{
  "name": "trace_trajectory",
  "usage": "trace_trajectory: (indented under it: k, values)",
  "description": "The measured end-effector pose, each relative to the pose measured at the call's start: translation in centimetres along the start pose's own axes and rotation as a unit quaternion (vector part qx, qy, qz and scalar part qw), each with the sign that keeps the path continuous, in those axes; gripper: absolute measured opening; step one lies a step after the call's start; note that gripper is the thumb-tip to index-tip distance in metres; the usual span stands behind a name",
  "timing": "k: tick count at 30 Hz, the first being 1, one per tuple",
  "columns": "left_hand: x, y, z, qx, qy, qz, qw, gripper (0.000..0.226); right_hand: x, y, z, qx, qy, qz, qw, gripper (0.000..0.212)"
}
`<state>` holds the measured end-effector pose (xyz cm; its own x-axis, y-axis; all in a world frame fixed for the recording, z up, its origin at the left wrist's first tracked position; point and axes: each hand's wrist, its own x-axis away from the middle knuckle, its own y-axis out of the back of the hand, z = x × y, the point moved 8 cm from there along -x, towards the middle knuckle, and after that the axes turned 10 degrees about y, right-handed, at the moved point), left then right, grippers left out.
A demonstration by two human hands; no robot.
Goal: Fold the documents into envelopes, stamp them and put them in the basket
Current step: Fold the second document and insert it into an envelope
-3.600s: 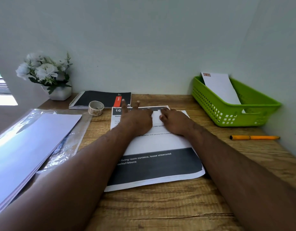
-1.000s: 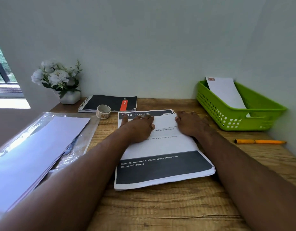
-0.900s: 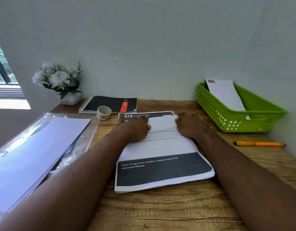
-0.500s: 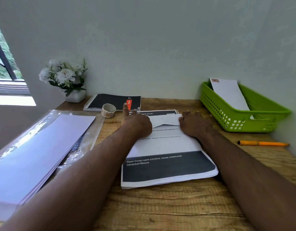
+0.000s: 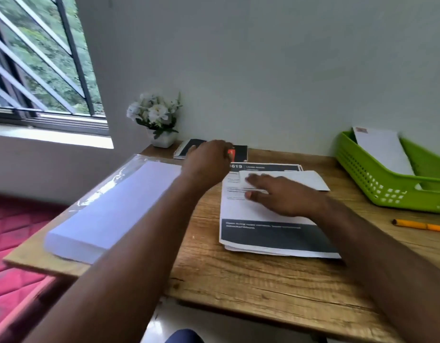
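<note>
A white envelope [image 5: 292,179] lies across the top of a stack of printed documents [image 5: 263,235] in the middle of the wooden desk. My right hand [image 5: 281,194] rests flat on the envelope's near edge and the top sheet, fingers straight and pointing left. My left hand [image 5: 209,160] is stretched out to the back of the desk, over the near edge of a black notebook [image 5: 240,152]. Its fingers are bent downward and hidden by the back of the hand. The stamp roll is hidden. A green basket [image 5: 387,186] at the right holds one stamped envelope [image 5: 382,151].
A thick stack of white envelopes in clear plastic [image 5: 110,209] lies at the left, reaching the desk's edge. A white pot of flowers [image 5: 155,120] stands in the back corner by the window. An orange pen [image 5: 419,225] lies at the right near the basket.
My left hand has left the envelope and reached back and left to where the stamp roll stood. My right hand slid left along the envelope. The view swung left.
</note>
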<state>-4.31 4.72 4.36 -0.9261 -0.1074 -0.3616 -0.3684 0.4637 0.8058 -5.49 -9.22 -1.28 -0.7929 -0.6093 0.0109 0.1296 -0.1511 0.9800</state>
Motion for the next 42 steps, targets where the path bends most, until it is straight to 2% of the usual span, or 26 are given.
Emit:
trace_trajectory:
  k: [3, 6, 7, 9, 13, 16, 18, 20, 23, 26, 30, 33, 35, 37, 38, 40, 42]
  values:
    - [1.1, 2.1, 5.8, -0.069, 0.082, 0.026, 0.994, 0.033, -0.7, -1.5, 4.4, -0.01, 0.077, 0.062, 0.995, 0.056]
    - [2.0, 2.1, 12.8, -0.188, 0.189, 0.108, 0.958, 0.072, -1.9, -2.8, 7.5, 0.044, 0.148, 0.082, 0.985, 0.055]
    - [2.6, 2.0, 14.5, -0.205, 0.222, 0.131, 0.944, 0.083, -2.3, -3.1, 8.4, 0.056, 0.167, 0.079, 0.981, 0.055]
    - [3.3, 1.6, 16.5, -0.195, 0.249, 0.134, 0.939, 0.09, -2.9, -3.5, 9.3, 0.055, 0.184, 0.074, 0.979, 0.057]
    - [2.7, 1.7, 16.7, -0.173, 0.224, 0.092, 0.955, 0.077, -3.1, -4.7, 9.3, 0.044, 0.187, 0.058, 0.98, 0.064]
    - [2.3, 2.1, 16.2, -0.168, 0.201, 0.071, 0.963, 0.05, -3.0, -5.0, 9.0, 0.046, 0.191, 0.042, 0.98, 0.066]
    - [2.1, 2.6, 15.9, -0.175, 0.186, 0.048, 0.966, 0.041, -3.1, -5.1, 8.9, 0.038, 0.188, 0.036, 0.981, 0.067]
    - [2.1, 2.9, 15.8, -0.173, 0.182, 0.043, 0.967, 0.042, -3.1, -5.2, 9.0, 0.025, 0.187, 0.03, 0.982, 0.066]
    - [2.7, 2.6, 14.6, -0.2, 0.19, 0.077, 0.958, 0.064, -3.1, -5.1, 8.9, 0.017, 0.188, 0.019, 0.982, 0.064]
    - [3.2, 2.1, 13.5, -0.224, 0.18, 0.079, 0.955, 0.054, -3.1, -5.1, 8.7, 0.01, 0.188, 0.014, 0.982, 0.064]
    - [3.4, 3.1, 11.8, -0.205, 0.171, 0.023, 0.963, 0.04, -3.0, -4.8, 8.5, -0.046, 0.179, 0.0, 0.983, 0.062]
    - [3.4, 5.2, 10.3, -0.182, 0.165, -0.018, 0.969, 0.034, -2.9, -3.0, 7.6, -0.148, 0.142, -0.075, 0.976, 0.057]
    - [3.1, 8.0, 8.6, -0.152, 0.148, -0.066, 0.975, 0.029, -2.7, -0.7, 6.6, -0.228, 0.108, -0.169, 0.953, 0.05]
    - [2.9, 11.7, 5.4, -0.101, 0.098, -0.14, 0.98, 0.031, -2.3, 1.0, 5.1, -0.346, 0.069, -0.227, 0.908, 0.049]
    - [2.8, 13.5, 3.5, -0.061, 0.063, -0.182, 0.979, 0.036, -2.3, 1.5, 4.3, -0.429, 0.055, -0.233, 0.871, 0.056]
    - [2.7, 15.8, 0.7, 0.085, 0.013, -0.254, 0.963, 0.039, -2.2, 2.1, 3.0, -0.583, 0.055, -0.222, 0.779, 0.074]
    - [1.0, 15.1, -0.2, 0.264, -0.004, -0.276, 0.924, 0.035, -1.8, 3.1, 1.8, -0.664, 0.078, -0.214, 0.712, 0.071]
